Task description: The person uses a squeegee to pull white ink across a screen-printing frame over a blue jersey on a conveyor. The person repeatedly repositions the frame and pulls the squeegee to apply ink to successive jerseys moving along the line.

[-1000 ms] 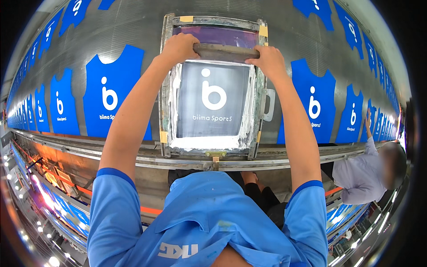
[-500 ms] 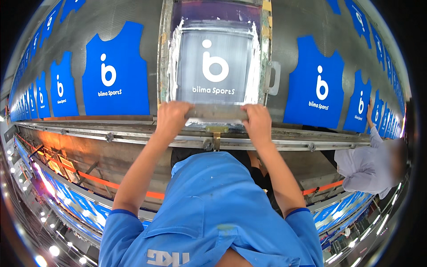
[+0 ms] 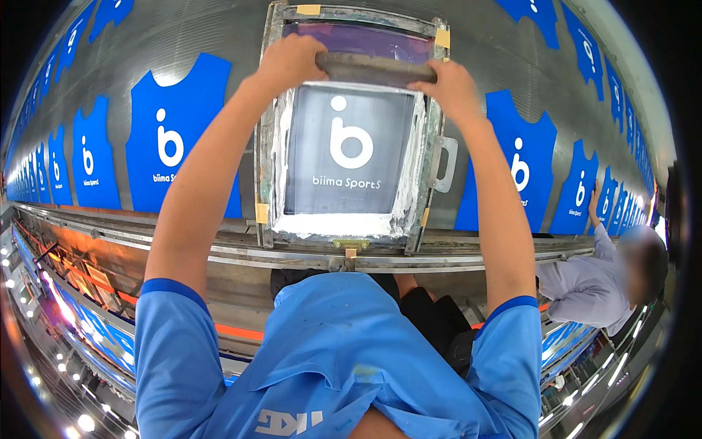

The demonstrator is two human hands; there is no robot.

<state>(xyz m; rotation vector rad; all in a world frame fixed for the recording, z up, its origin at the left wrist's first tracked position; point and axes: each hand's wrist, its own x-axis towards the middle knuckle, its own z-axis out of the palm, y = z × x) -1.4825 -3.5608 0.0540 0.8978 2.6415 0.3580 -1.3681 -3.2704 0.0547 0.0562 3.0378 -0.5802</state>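
A wide squeegee [image 3: 376, 69] spans the far part of a screen printing frame [image 3: 267, 146]. My left hand [image 3: 291, 60] is closed round its left end, and my right hand [image 3: 452, 86] grips its right end. Below the squeegee, the grey mesh [image 3: 311, 139] shows a white emblem with lettering under it. Thick white ink [image 3: 336, 223] lies along the near edge of the mesh and up both sides. Past the squeegee the screen has a purple strip [image 3: 358, 38]. A metal handle [image 3: 444, 164] sticks out from the frame's right side.
Blue vest-shaped fabric pieces with white prints lie in rows on the dark table, one [image 3: 172, 139] left of the frame and another [image 3: 504, 161] right. A metal rail [image 3: 446, 261] runs along the near edge. At the right, a person in a pale shirt [image 3: 585, 285] reaches toward the pieces.
Both my hands have pushed the squeegee from the near end of the screen to its far end. The mesh and the white ink at the near edge are now uncovered.
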